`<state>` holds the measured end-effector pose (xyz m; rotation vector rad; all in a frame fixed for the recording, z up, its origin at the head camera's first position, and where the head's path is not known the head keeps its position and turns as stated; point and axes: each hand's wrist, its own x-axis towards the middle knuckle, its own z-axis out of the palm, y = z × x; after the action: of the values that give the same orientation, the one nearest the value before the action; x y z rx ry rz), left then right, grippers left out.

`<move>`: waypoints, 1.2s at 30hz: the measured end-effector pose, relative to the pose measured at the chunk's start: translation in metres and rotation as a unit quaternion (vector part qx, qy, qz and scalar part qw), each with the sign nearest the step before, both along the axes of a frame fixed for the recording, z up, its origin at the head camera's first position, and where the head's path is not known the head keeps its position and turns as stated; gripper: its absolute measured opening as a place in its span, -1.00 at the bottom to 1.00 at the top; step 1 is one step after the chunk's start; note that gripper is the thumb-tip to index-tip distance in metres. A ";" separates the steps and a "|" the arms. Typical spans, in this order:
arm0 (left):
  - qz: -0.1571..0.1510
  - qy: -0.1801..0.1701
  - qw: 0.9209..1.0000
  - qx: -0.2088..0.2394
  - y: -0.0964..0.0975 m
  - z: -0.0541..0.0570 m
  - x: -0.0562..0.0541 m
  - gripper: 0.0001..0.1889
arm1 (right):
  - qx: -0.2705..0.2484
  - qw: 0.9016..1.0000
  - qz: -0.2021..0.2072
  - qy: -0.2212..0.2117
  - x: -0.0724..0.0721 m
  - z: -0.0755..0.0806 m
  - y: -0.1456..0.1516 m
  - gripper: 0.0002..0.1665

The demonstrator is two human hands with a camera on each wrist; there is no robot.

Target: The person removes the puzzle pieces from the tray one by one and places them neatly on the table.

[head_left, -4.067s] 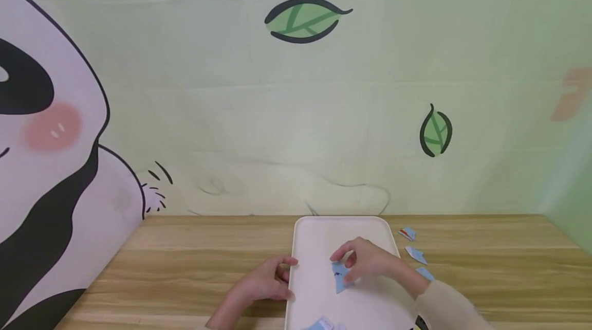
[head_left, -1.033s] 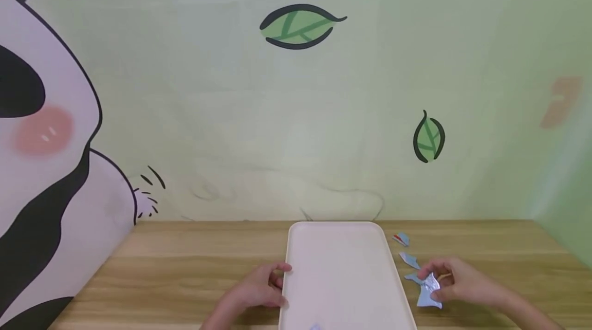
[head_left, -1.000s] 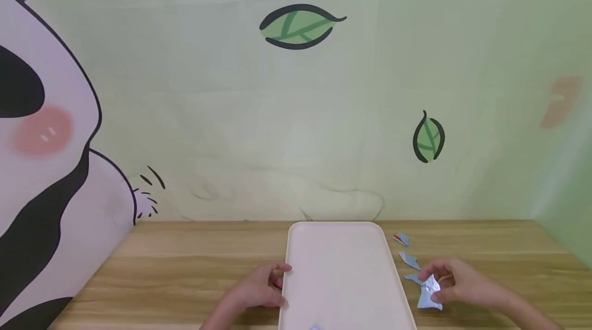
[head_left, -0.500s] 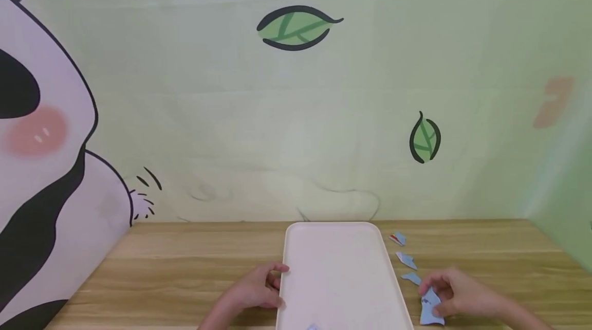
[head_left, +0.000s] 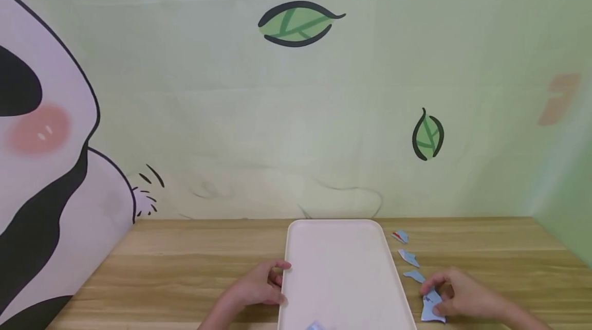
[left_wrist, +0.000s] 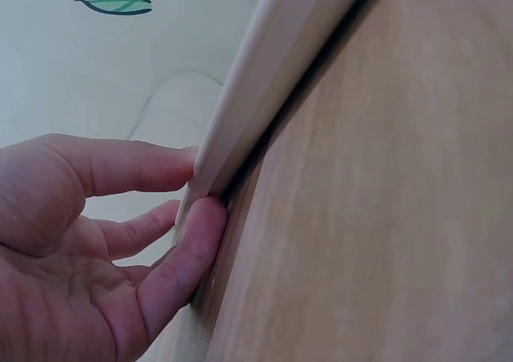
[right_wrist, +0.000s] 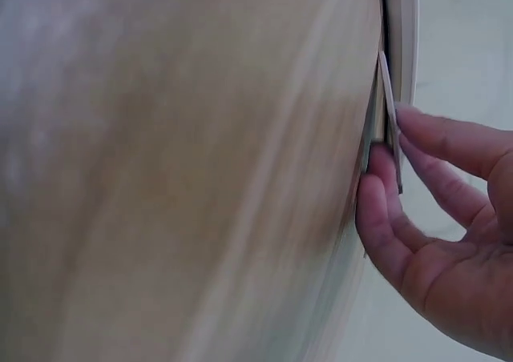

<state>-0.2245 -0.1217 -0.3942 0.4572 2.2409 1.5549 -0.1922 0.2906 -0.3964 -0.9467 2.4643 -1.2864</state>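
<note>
My right hand [head_left: 467, 294] pinches a flat, irregular, pale-blue puzzle piece [head_left: 431, 311] with small dark print, close over the table to the right of the tray. Edge-on in the right wrist view, the thin puzzle piece [right_wrist: 390, 106] shows between thumb and fingers. On the other side, my left hand [head_left: 256, 285] grips the left edge of a white rectangular tray [head_left: 342, 273]. In the left wrist view its fingertips [left_wrist: 180, 163] meet the tray's rim [left_wrist: 240, 98]. A bit of another blue piece [head_left: 315, 326] shows on the tray at the bottom of the head view.
Three more blue pieces lie in a column right of the tray: one with red print [head_left: 400, 236], a pointed one [head_left: 409, 258] and a narrow one [head_left: 414, 275] near my right fingers. The wooden table [head_left: 208, 248] meets a wall with a painted panda and leaves.
About four seconds ago my right hand held a blue piece over the tray; now it is right of the tray. Over the last second the piece has come nearer and tilted. The left hand stays put.
</note>
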 end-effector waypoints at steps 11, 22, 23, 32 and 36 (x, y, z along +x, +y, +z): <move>-0.001 -0.006 1.000 0.002 0.000 0.001 0.000 -0.34 | 0.043 0.998 -0.034 0.043 0.004 0.001 0.000 -0.68; -0.003 -0.001 1.000 0.003 0.000 0.002 0.001 -0.34 | 0.051 0.996 -0.063 0.046 0.005 -0.002 0.004 -0.62; -0.003 -0.001 1.000 0.002 0.001 0.002 0.001 -0.34 | 0.053 0.995 -0.066 0.045 0.005 -0.002 0.004 -0.62; -0.004 0.001 1.000 0.003 0.000 0.000 0.001 -0.34 | 0.056 0.996 -0.074 0.014 0.007 0.001 0.004 -0.60; -0.004 0.002 1.000 0.003 0.000 0.001 0.000 -0.33 | 0.032 0.998 -0.058 -0.007 0.006 0.004 0.005 -0.58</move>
<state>-0.2242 -0.1213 -0.3936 0.4706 2.2354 1.5577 -0.1862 0.2958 -0.3926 -0.7871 2.5675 -1.2350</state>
